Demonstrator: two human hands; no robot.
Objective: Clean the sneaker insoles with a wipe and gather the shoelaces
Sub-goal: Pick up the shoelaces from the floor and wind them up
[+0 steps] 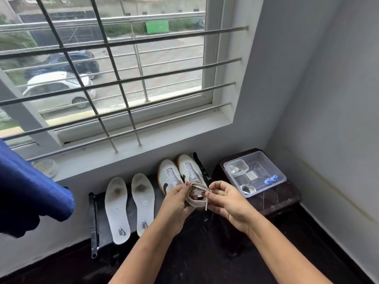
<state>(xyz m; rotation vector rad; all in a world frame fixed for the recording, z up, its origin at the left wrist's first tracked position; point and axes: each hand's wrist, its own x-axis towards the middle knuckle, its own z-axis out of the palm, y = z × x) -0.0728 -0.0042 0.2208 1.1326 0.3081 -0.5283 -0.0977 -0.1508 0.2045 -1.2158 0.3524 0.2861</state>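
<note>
Under the window, over the dark bench (pixel 182 222), my left hand (pixel 176 203) grips the looped shoelaces (pixel 196 193) so my right hand (pixel 227 199) can pinch and wind one end.

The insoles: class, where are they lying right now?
In the head view, the two insoles lie side by side on the dark rack under the window, left of the sneakers and both hands.

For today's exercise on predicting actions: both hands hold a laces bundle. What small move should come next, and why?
Probably wrap the loose end around the laces. The left hand grips the looped bundle, the right hand pinches its other side, and one tip dangles free.
</note>
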